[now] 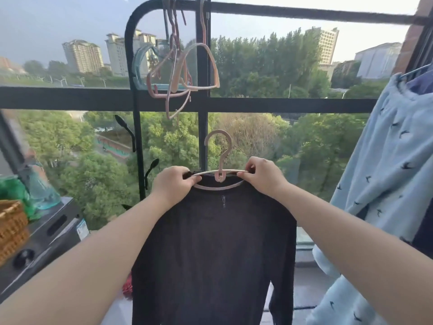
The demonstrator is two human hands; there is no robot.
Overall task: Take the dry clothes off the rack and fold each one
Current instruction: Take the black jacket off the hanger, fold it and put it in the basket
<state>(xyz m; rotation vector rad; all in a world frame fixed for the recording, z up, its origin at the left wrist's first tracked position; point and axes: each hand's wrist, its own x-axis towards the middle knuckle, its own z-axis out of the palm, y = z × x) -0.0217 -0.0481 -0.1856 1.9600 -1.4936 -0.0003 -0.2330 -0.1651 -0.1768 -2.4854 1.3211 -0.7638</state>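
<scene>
Dark top [210, 242] is off the rack [304, 12] but unfolded, left hand [174, 184] and right hand [262, 174] pinching its shoulders on the pink hanger [220, 160], blue garment [384, 160] at 3 o'clock yet to come

Left hand [172, 184] and right hand [262, 175] pinch the shoulders of a dark top [213, 249] on a pink hanger [220, 160] (hook free), before the rack [136, 109].
</scene>
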